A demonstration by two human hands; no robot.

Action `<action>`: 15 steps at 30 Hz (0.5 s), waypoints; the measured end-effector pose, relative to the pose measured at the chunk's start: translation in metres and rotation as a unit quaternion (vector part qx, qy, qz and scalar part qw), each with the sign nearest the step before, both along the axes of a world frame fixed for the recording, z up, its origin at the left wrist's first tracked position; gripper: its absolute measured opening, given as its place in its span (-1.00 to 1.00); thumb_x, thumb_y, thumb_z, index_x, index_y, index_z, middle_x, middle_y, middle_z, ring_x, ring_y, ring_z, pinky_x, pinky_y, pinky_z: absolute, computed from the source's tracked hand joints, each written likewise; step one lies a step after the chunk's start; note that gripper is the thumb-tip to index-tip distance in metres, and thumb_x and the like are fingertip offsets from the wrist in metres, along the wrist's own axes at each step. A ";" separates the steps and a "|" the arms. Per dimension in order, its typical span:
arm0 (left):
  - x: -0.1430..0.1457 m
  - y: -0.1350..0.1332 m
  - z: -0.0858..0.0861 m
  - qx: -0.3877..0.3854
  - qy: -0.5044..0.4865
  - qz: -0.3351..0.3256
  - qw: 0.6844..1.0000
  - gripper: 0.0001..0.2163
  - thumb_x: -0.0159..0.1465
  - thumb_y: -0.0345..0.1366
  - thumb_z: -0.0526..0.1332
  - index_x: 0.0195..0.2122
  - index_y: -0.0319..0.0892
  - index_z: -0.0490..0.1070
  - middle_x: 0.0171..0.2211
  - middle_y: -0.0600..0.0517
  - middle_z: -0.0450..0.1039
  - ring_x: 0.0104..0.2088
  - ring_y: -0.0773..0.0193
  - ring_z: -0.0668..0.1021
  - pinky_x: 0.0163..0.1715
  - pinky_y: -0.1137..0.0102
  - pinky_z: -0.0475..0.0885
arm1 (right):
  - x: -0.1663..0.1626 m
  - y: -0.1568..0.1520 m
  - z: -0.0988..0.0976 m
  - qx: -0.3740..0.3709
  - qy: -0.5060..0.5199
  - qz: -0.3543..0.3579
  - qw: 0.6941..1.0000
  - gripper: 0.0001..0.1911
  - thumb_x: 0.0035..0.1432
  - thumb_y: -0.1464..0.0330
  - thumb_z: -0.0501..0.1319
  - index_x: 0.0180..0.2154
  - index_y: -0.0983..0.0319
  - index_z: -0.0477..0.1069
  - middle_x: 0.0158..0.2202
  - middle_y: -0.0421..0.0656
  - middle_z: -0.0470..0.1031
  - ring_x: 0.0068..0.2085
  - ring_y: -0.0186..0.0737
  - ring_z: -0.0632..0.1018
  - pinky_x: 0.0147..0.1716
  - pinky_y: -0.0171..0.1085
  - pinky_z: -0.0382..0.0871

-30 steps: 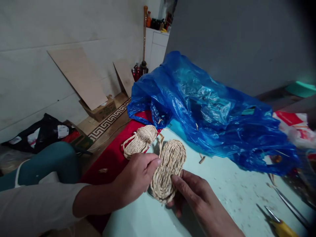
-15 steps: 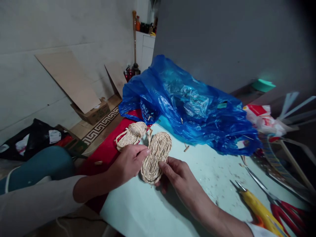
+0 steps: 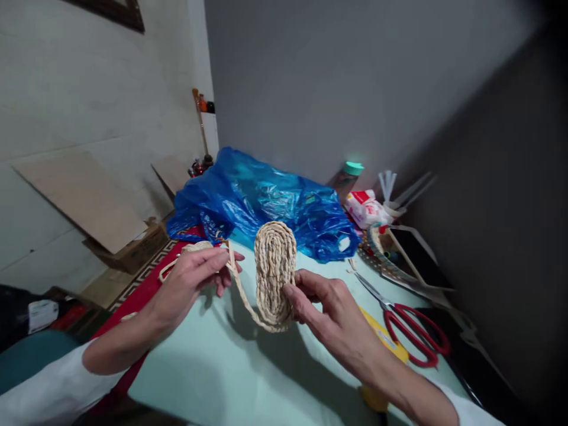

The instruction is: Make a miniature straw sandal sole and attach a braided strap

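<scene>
An oval coil of braided straw cord (image 3: 275,275) is held upright above the pale green tabletop (image 3: 195,361). My right hand (image 3: 322,302) pinches its lower right edge, with the thumb on the near face. From the coil's bottom a loose length of the braid (image 3: 242,293) runs up to the left. My left hand (image 3: 199,275) grips that length between thumb and fingers. Behind the left hand lies a bundle of the same cord (image 3: 197,245), partly hidden by the hand.
A crumpled blue plastic bag (image 3: 266,195) lies behind the coil. To the right are red-handled scissors (image 3: 415,334) and a yellow-handled tool (image 3: 384,334), partly behind my right forearm. A tissue pack (image 3: 368,208), a green-lidded bottle (image 3: 350,174) and a basket (image 3: 370,257) stand farther back.
My left hand has moved left, away from the coil, drawing out a length of braid. The coil now stands more upright. The camera view has turned to the right.
</scene>
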State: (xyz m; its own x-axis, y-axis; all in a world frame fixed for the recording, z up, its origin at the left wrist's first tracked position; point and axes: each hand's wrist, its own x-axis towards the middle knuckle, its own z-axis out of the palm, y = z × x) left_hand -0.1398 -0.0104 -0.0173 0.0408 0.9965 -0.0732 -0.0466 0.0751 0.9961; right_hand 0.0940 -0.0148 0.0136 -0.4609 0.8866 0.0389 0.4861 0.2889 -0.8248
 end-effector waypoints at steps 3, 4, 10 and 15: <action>0.018 0.009 0.019 0.002 -0.007 0.019 1.000 -0.71 0.22 -0.09 0.31 -0.20 -0.23 0.57 -0.29 -0.05 0.55 -0.36 0.30 0.51 -0.41 0.47 0.43 | 0.027 -0.003 0.007 0.018 0.004 -0.017 1.000 -0.64 0.36 0.23 0.02 -0.49 0.20 0.19 -0.56 -0.29 0.19 -0.49 -0.35 0.25 -0.46 -0.32 0.09; 0.023 0.013 0.024 0.016 0.002 0.036 0.999 -0.70 0.20 -0.10 0.33 -0.15 -0.20 0.56 -0.26 -0.04 0.56 -0.32 0.28 0.53 -0.35 0.47 0.44 | 0.036 -0.004 0.008 0.023 0.006 -0.022 0.999 -0.64 0.36 0.23 0.03 -0.50 0.20 0.17 -0.56 -0.29 0.18 -0.50 -0.36 0.23 -0.47 -0.32 0.08; 0.065 0.031 0.047 0.235 0.131 0.082 0.960 -0.67 0.18 -0.21 0.37 -0.02 -0.04 0.48 -0.03 0.04 0.50 0.01 0.18 0.50 -0.03 0.43 0.43 | 0.092 -0.005 0.017 0.040 -0.028 -0.010 0.999 -0.62 0.34 0.28 0.04 -0.53 0.21 0.09 -0.57 -0.30 0.13 -0.50 -0.38 0.21 -0.49 -0.32 0.04; 0.121 0.032 0.061 0.310 0.198 -0.118 0.922 -0.59 0.19 -0.27 0.37 0.08 -0.05 0.46 0.12 -0.01 0.43 0.14 0.10 0.44 0.15 0.32 0.36 | 0.125 -0.006 0.020 0.031 -0.030 0.018 0.999 -0.62 0.33 0.29 0.04 -0.54 0.21 0.06 -0.57 -0.30 0.08 -0.51 -0.38 0.15 -0.52 -0.30 -0.01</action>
